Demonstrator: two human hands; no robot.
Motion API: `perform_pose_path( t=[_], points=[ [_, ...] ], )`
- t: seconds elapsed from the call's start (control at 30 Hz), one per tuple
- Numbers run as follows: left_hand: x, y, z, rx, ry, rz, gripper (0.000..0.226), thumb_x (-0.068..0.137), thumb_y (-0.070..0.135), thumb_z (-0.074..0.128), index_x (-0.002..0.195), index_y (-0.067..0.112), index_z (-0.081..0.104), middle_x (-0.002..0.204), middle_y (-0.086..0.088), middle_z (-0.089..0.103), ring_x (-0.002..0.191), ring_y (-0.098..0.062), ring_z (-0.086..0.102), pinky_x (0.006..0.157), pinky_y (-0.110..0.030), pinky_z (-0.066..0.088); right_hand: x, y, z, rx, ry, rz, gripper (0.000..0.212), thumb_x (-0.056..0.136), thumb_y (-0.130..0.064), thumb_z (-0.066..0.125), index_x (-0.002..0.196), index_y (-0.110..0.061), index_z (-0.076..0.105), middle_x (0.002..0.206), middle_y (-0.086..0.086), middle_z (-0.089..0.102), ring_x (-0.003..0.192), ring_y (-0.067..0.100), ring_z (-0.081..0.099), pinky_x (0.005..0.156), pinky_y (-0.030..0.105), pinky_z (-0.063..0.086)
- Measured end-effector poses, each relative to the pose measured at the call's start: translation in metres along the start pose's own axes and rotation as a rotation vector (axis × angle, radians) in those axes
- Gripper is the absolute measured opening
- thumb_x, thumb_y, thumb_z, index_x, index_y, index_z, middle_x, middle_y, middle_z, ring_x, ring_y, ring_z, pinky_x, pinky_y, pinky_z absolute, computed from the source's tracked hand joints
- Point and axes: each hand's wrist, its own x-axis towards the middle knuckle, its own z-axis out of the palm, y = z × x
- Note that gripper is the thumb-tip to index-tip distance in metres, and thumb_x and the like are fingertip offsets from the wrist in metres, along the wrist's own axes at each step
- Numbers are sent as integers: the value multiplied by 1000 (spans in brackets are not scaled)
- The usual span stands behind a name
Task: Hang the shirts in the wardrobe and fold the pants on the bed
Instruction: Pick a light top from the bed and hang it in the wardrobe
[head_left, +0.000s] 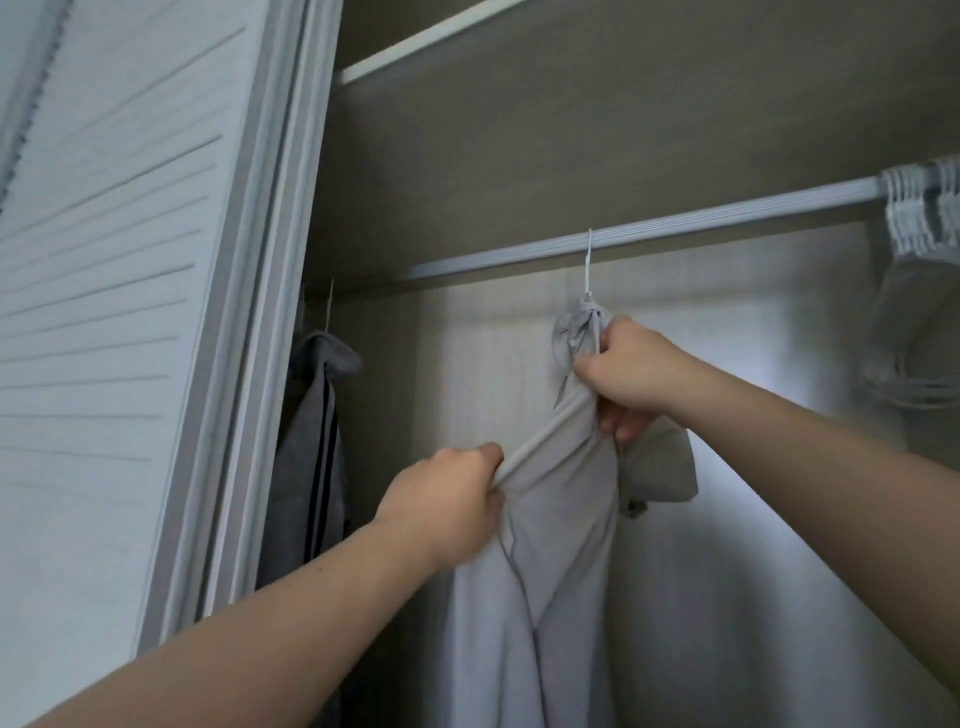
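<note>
A light grey shirt (556, 545) hangs on a white hanger (588, 270) whose hook sits over the wardrobe rail (675, 228). My left hand (441, 504) grips the shirt's left shoulder fabric and pulls it down to the left. My right hand (628, 374) clutches the bunched fabric just under the collar, close to the hanger's neck. The hanger's arms are hidden inside the shirt. A dark grey hooded top with dark stripes (311, 467) hangs on another hanger at the far left of the rail.
A white louvred wardrobe door (114, 312) stands open on the left. A shelf edge (431, 36) runs above the rail. A bunch of several empty white hangers (919, 208) hangs at the rail's right end, with a pale garment below them.
</note>
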Motion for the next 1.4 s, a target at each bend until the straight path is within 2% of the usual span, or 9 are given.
perform_pose_path(
  t=[0.27, 0.37, 0.53, 0.8, 0.93, 1.07, 1.13, 1.27, 1.4],
  points=[
    [-19, -15, -13, 105, -12, 3, 13, 98, 31, 48, 103, 20, 47, 100, -7, 62, 90, -34, 61, 68, -38, 47, -9, -16, 22, -152, 35, -240, 24, 94, -18, 45, 91, 3, 57, 55, 13, 69, 45, 23, 67, 51, 26, 55],
    [-22, -26, -19, 157, -14, -17, 11, 98, 30, 48, 100, 20, 46, 95, -5, 59, 86, -33, 60, 64, -36, 41, 2, -18, 39, -51, 8, -280, 25, 94, -16, 44, 93, 4, 59, 56, 13, 69, 48, 22, 69, 60, 31, 58],
    [-25, -43, -24, 287, -23, -72, 8, 97, 26, 49, 95, 21, 43, 82, 1, 50, 75, -30, 56, 61, -34, 35, 28, -17, 76, 152, -20, -345, 14, 93, -16, 45, 99, -6, 53, 62, 17, 71, 52, 30, 71, 63, 47, 62],
    [-12, -60, -26, 571, -161, -216, 17, 96, 17, 57, 88, 23, 42, 71, 2, 44, 62, -21, 44, 71, -41, 35, 75, -30, 157, 307, -100, -416, 8, 102, -22, 49, 94, -22, 51, 79, 9, 69, 49, 19, 69, 46, 32, 57],
    [4, -59, -24, 626, -259, -390, 24, 94, 11, 61, 80, 17, 42, 74, -2, 53, 61, -21, 50, 55, -34, 36, 103, -42, 200, 318, -120, -466, 13, 102, -26, 49, 106, -16, 56, 96, 12, 66, 81, 30, 67, 65, 38, 57],
    [16, -68, -23, 607, -298, -489, 8, 95, 6, 57, 99, 13, 57, 76, -3, 49, 61, -21, 46, 53, -34, 37, 129, -57, 239, 339, -164, -498, 9, 103, -29, 49, 104, -20, 52, 93, 2, 60, 76, 13, 57, 54, 23, 36],
    [19, -76, -23, 602, -324, -520, 16, 97, 8, 54, 112, 11, 60, 76, -3, 48, 61, -21, 45, 60, -37, 41, 139, -63, 256, 386, -216, -504, 10, 103, -28, 49, 108, -22, 54, 96, 2, 63, 79, 14, 60, 58, 25, 41],
    [24, -87, -29, 622, -382, -581, 14, 98, 11, 53, 110, 8, 62, 74, -2, 43, 60, -18, 40, 70, -38, 41, 150, -72, 286, 460, -276, -479, 31, 103, -31, 48, 130, -21, 56, 117, 7, 65, 104, 29, 63, 84, 35, 51],
    [23, -94, -35, 664, -453, -616, 15, 99, 15, 56, 111, 9, 61, 76, -1, 43, 61, -16, 40, 58, -31, 36, 150, -65, 307, 526, -280, -480, 24, 103, -37, 48, 126, -35, 54, 113, 0, 64, 84, 9, 58, 73, 26, 45]
  ],
)
